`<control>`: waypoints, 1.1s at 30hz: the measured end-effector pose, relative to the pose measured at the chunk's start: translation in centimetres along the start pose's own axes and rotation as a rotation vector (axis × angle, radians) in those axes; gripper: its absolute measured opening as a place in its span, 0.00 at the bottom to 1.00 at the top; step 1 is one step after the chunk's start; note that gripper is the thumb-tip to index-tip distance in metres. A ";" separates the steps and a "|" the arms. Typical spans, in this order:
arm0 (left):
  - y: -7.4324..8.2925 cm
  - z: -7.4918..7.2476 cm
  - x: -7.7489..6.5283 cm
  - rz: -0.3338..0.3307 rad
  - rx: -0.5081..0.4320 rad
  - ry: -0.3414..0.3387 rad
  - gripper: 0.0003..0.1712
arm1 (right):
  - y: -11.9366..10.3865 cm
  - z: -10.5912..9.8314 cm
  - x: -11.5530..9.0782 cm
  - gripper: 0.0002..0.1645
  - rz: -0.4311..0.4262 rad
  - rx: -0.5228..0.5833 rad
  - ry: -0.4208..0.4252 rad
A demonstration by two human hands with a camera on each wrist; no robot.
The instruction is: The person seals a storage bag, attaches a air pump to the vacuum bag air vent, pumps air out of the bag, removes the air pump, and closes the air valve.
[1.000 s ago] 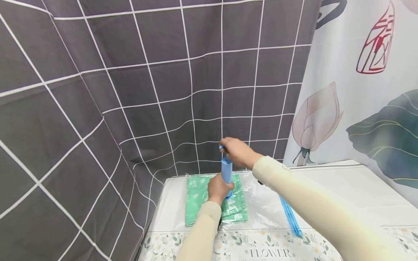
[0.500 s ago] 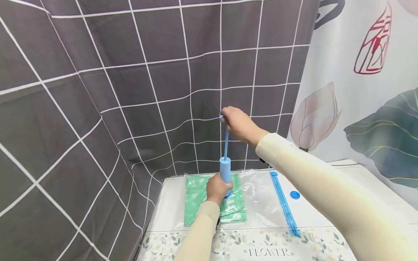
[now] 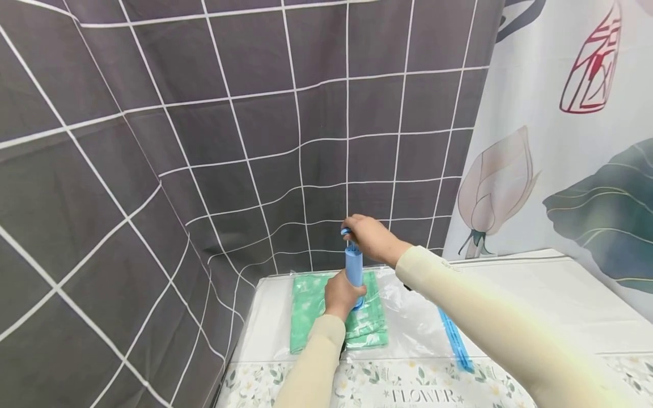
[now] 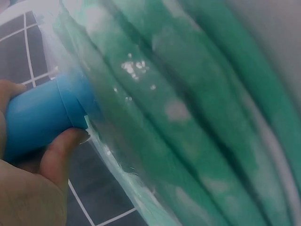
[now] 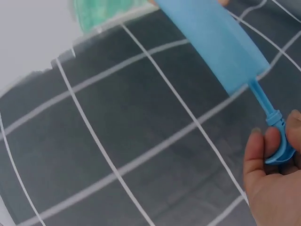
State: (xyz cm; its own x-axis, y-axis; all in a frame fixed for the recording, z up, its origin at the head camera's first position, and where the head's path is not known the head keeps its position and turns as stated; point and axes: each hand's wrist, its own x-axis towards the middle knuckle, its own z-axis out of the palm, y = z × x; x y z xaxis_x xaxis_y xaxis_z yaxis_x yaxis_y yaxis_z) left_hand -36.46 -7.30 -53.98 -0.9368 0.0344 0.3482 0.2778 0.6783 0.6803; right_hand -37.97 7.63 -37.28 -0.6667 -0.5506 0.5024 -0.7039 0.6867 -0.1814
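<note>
A light-blue hand pump (image 3: 353, 267) stands upright on a clear plastic storage bag (image 3: 410, 323) with folded green cloth (image 3: 308, 311) inside. My left hand (image 3: 340, 296) grips the lower barrel, its thumb (image 4: 61, 150) close to the pump's base in the left wrist view. With curled fingers my right hand (image 3: 372, 238) holds the pump's handle (image 5: 281, 148). The handle sits low, and only a short length of rod (image 5: 261, 100) shows above the barrel. In the left wrist view the base meets the bag's film over the cloth.
The bag's blue zip strip (image 3: 457, 343) lies to the right, partly behind my right sleeve (image 3: 479, 306). Underneath is a white table (image 3: 541, 300) with a floral front border (image 3: 403, 377). Dark gridded curtains (image 3: 265, 141) hang behind and to the left; a lotus-print curtain (image 3: 515, 102) hangs at right.
My right hand was low, rose with the handle to expose a long rod half a second ago, and has come back down. The left hand stays on the barrel. A round blue cap is now hidden.
</note>
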 end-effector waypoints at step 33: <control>1.4 -0.5 -0.4 -0.037 0.048 0.004 0.23 | 3.6 -2.7 4.8 0.07 0.072 -0.171 0.060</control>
State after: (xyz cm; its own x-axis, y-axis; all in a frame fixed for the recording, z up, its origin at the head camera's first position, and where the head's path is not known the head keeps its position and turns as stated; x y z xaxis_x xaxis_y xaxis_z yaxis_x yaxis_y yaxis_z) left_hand -35.60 -6.72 -52.90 -0.9453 0.0057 0.3262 0.2325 0.7131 0.6614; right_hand -43.04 8.68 -33.26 -0.6942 -0.4712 0.5441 -0.5994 0.7970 -0.0746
